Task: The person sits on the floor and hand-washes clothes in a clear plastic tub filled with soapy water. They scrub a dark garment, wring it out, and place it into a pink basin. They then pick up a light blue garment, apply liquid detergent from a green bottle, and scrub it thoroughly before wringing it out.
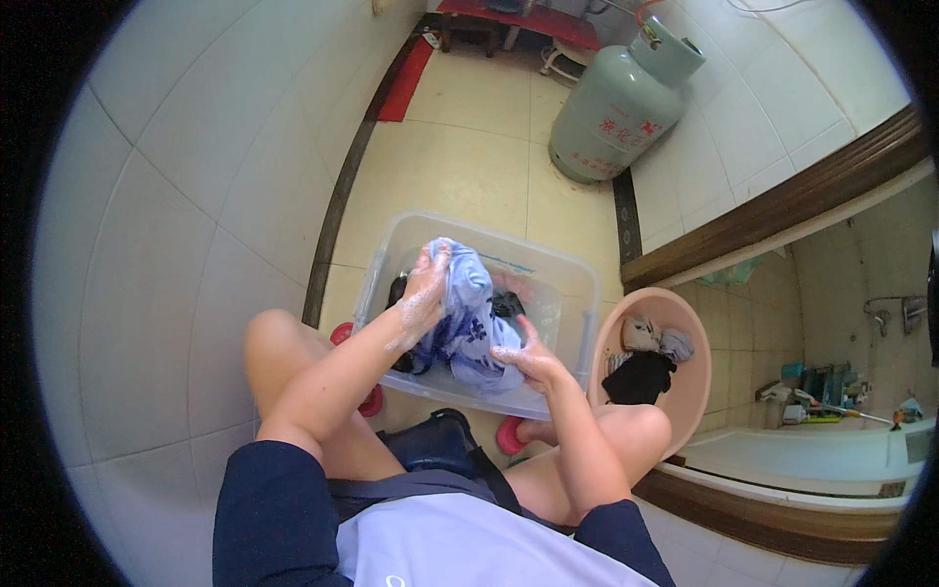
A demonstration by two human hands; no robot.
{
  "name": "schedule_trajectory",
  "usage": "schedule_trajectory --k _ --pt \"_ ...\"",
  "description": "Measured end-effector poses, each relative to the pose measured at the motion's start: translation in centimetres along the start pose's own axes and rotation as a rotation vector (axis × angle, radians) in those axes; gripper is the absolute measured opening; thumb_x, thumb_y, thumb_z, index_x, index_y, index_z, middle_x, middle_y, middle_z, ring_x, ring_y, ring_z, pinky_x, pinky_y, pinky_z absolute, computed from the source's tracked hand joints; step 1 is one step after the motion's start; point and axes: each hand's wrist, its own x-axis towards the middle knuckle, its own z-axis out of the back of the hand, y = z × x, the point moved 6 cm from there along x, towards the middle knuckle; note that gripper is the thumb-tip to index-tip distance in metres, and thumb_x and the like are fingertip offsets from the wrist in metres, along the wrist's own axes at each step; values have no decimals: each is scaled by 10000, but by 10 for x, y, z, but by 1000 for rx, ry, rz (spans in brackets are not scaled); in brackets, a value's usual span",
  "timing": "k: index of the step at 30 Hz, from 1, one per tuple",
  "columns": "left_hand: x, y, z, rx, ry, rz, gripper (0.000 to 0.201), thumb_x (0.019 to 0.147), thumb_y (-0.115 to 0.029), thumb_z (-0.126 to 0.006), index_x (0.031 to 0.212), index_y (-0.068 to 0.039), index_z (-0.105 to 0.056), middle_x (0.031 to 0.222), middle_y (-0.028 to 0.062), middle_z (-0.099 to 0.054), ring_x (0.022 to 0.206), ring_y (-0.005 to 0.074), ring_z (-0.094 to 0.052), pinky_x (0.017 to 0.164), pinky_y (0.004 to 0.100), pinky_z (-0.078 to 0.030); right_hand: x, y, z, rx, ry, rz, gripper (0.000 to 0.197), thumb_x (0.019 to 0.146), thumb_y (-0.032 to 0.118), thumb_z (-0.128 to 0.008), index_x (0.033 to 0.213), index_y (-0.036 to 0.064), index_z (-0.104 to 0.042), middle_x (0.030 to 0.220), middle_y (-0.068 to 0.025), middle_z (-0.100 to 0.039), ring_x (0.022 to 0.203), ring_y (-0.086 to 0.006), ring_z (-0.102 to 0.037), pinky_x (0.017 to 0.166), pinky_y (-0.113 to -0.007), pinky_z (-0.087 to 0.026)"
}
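Note:
A wet light-blue garment with dark-blue patterns (468, 293) is bunched up over a clear plastic tub (577, 293). My left hand (424, 292), with suds on its fingers and wrist, is closed on the upper left of the cloth and lifts it. At the lower right of the same garment is my right hand (533, 360), its thumb laid over the cloth and one finger pointing up; its other fingers are partly hidden. Darker clothes (509, 305) lie in the tub behind and beneath the garment.
A pink basin (693, 391) holding a black cloth (638, 377) and paler clothes stands right of the tub. Farther off is a grey-green gas cylinder (618, 112). A tiled wall (176, 245) rises at left; a brown door frame (782, 215) borders the right. Red footwear (510, 435) shows below the tub.

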Motion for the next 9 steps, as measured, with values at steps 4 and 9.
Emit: schedule_trajectory --k 4,9 --pt "-4 9 25 296 -37 27 579 928 -410 -476 1344 -65 -269 1247 149 -459 1150 233 -477 930 388 -432 -13 21 17 -619 -220 254 1177 480 262 -892 1429 167 -203 1174 -240 -425 1054 -337 -500 868 -406 -461" --pt "-17 28 46 1036 240 151 1017 775 -457 -688 1447 -54 -39 1453 171 -244 1330 292 -269 1086 360 -214 1 1 12 -1498 35 57 798 703 172 -732 1387 188 -323 1285 -201 -334 1178 -378 -433 977 -440 -387"
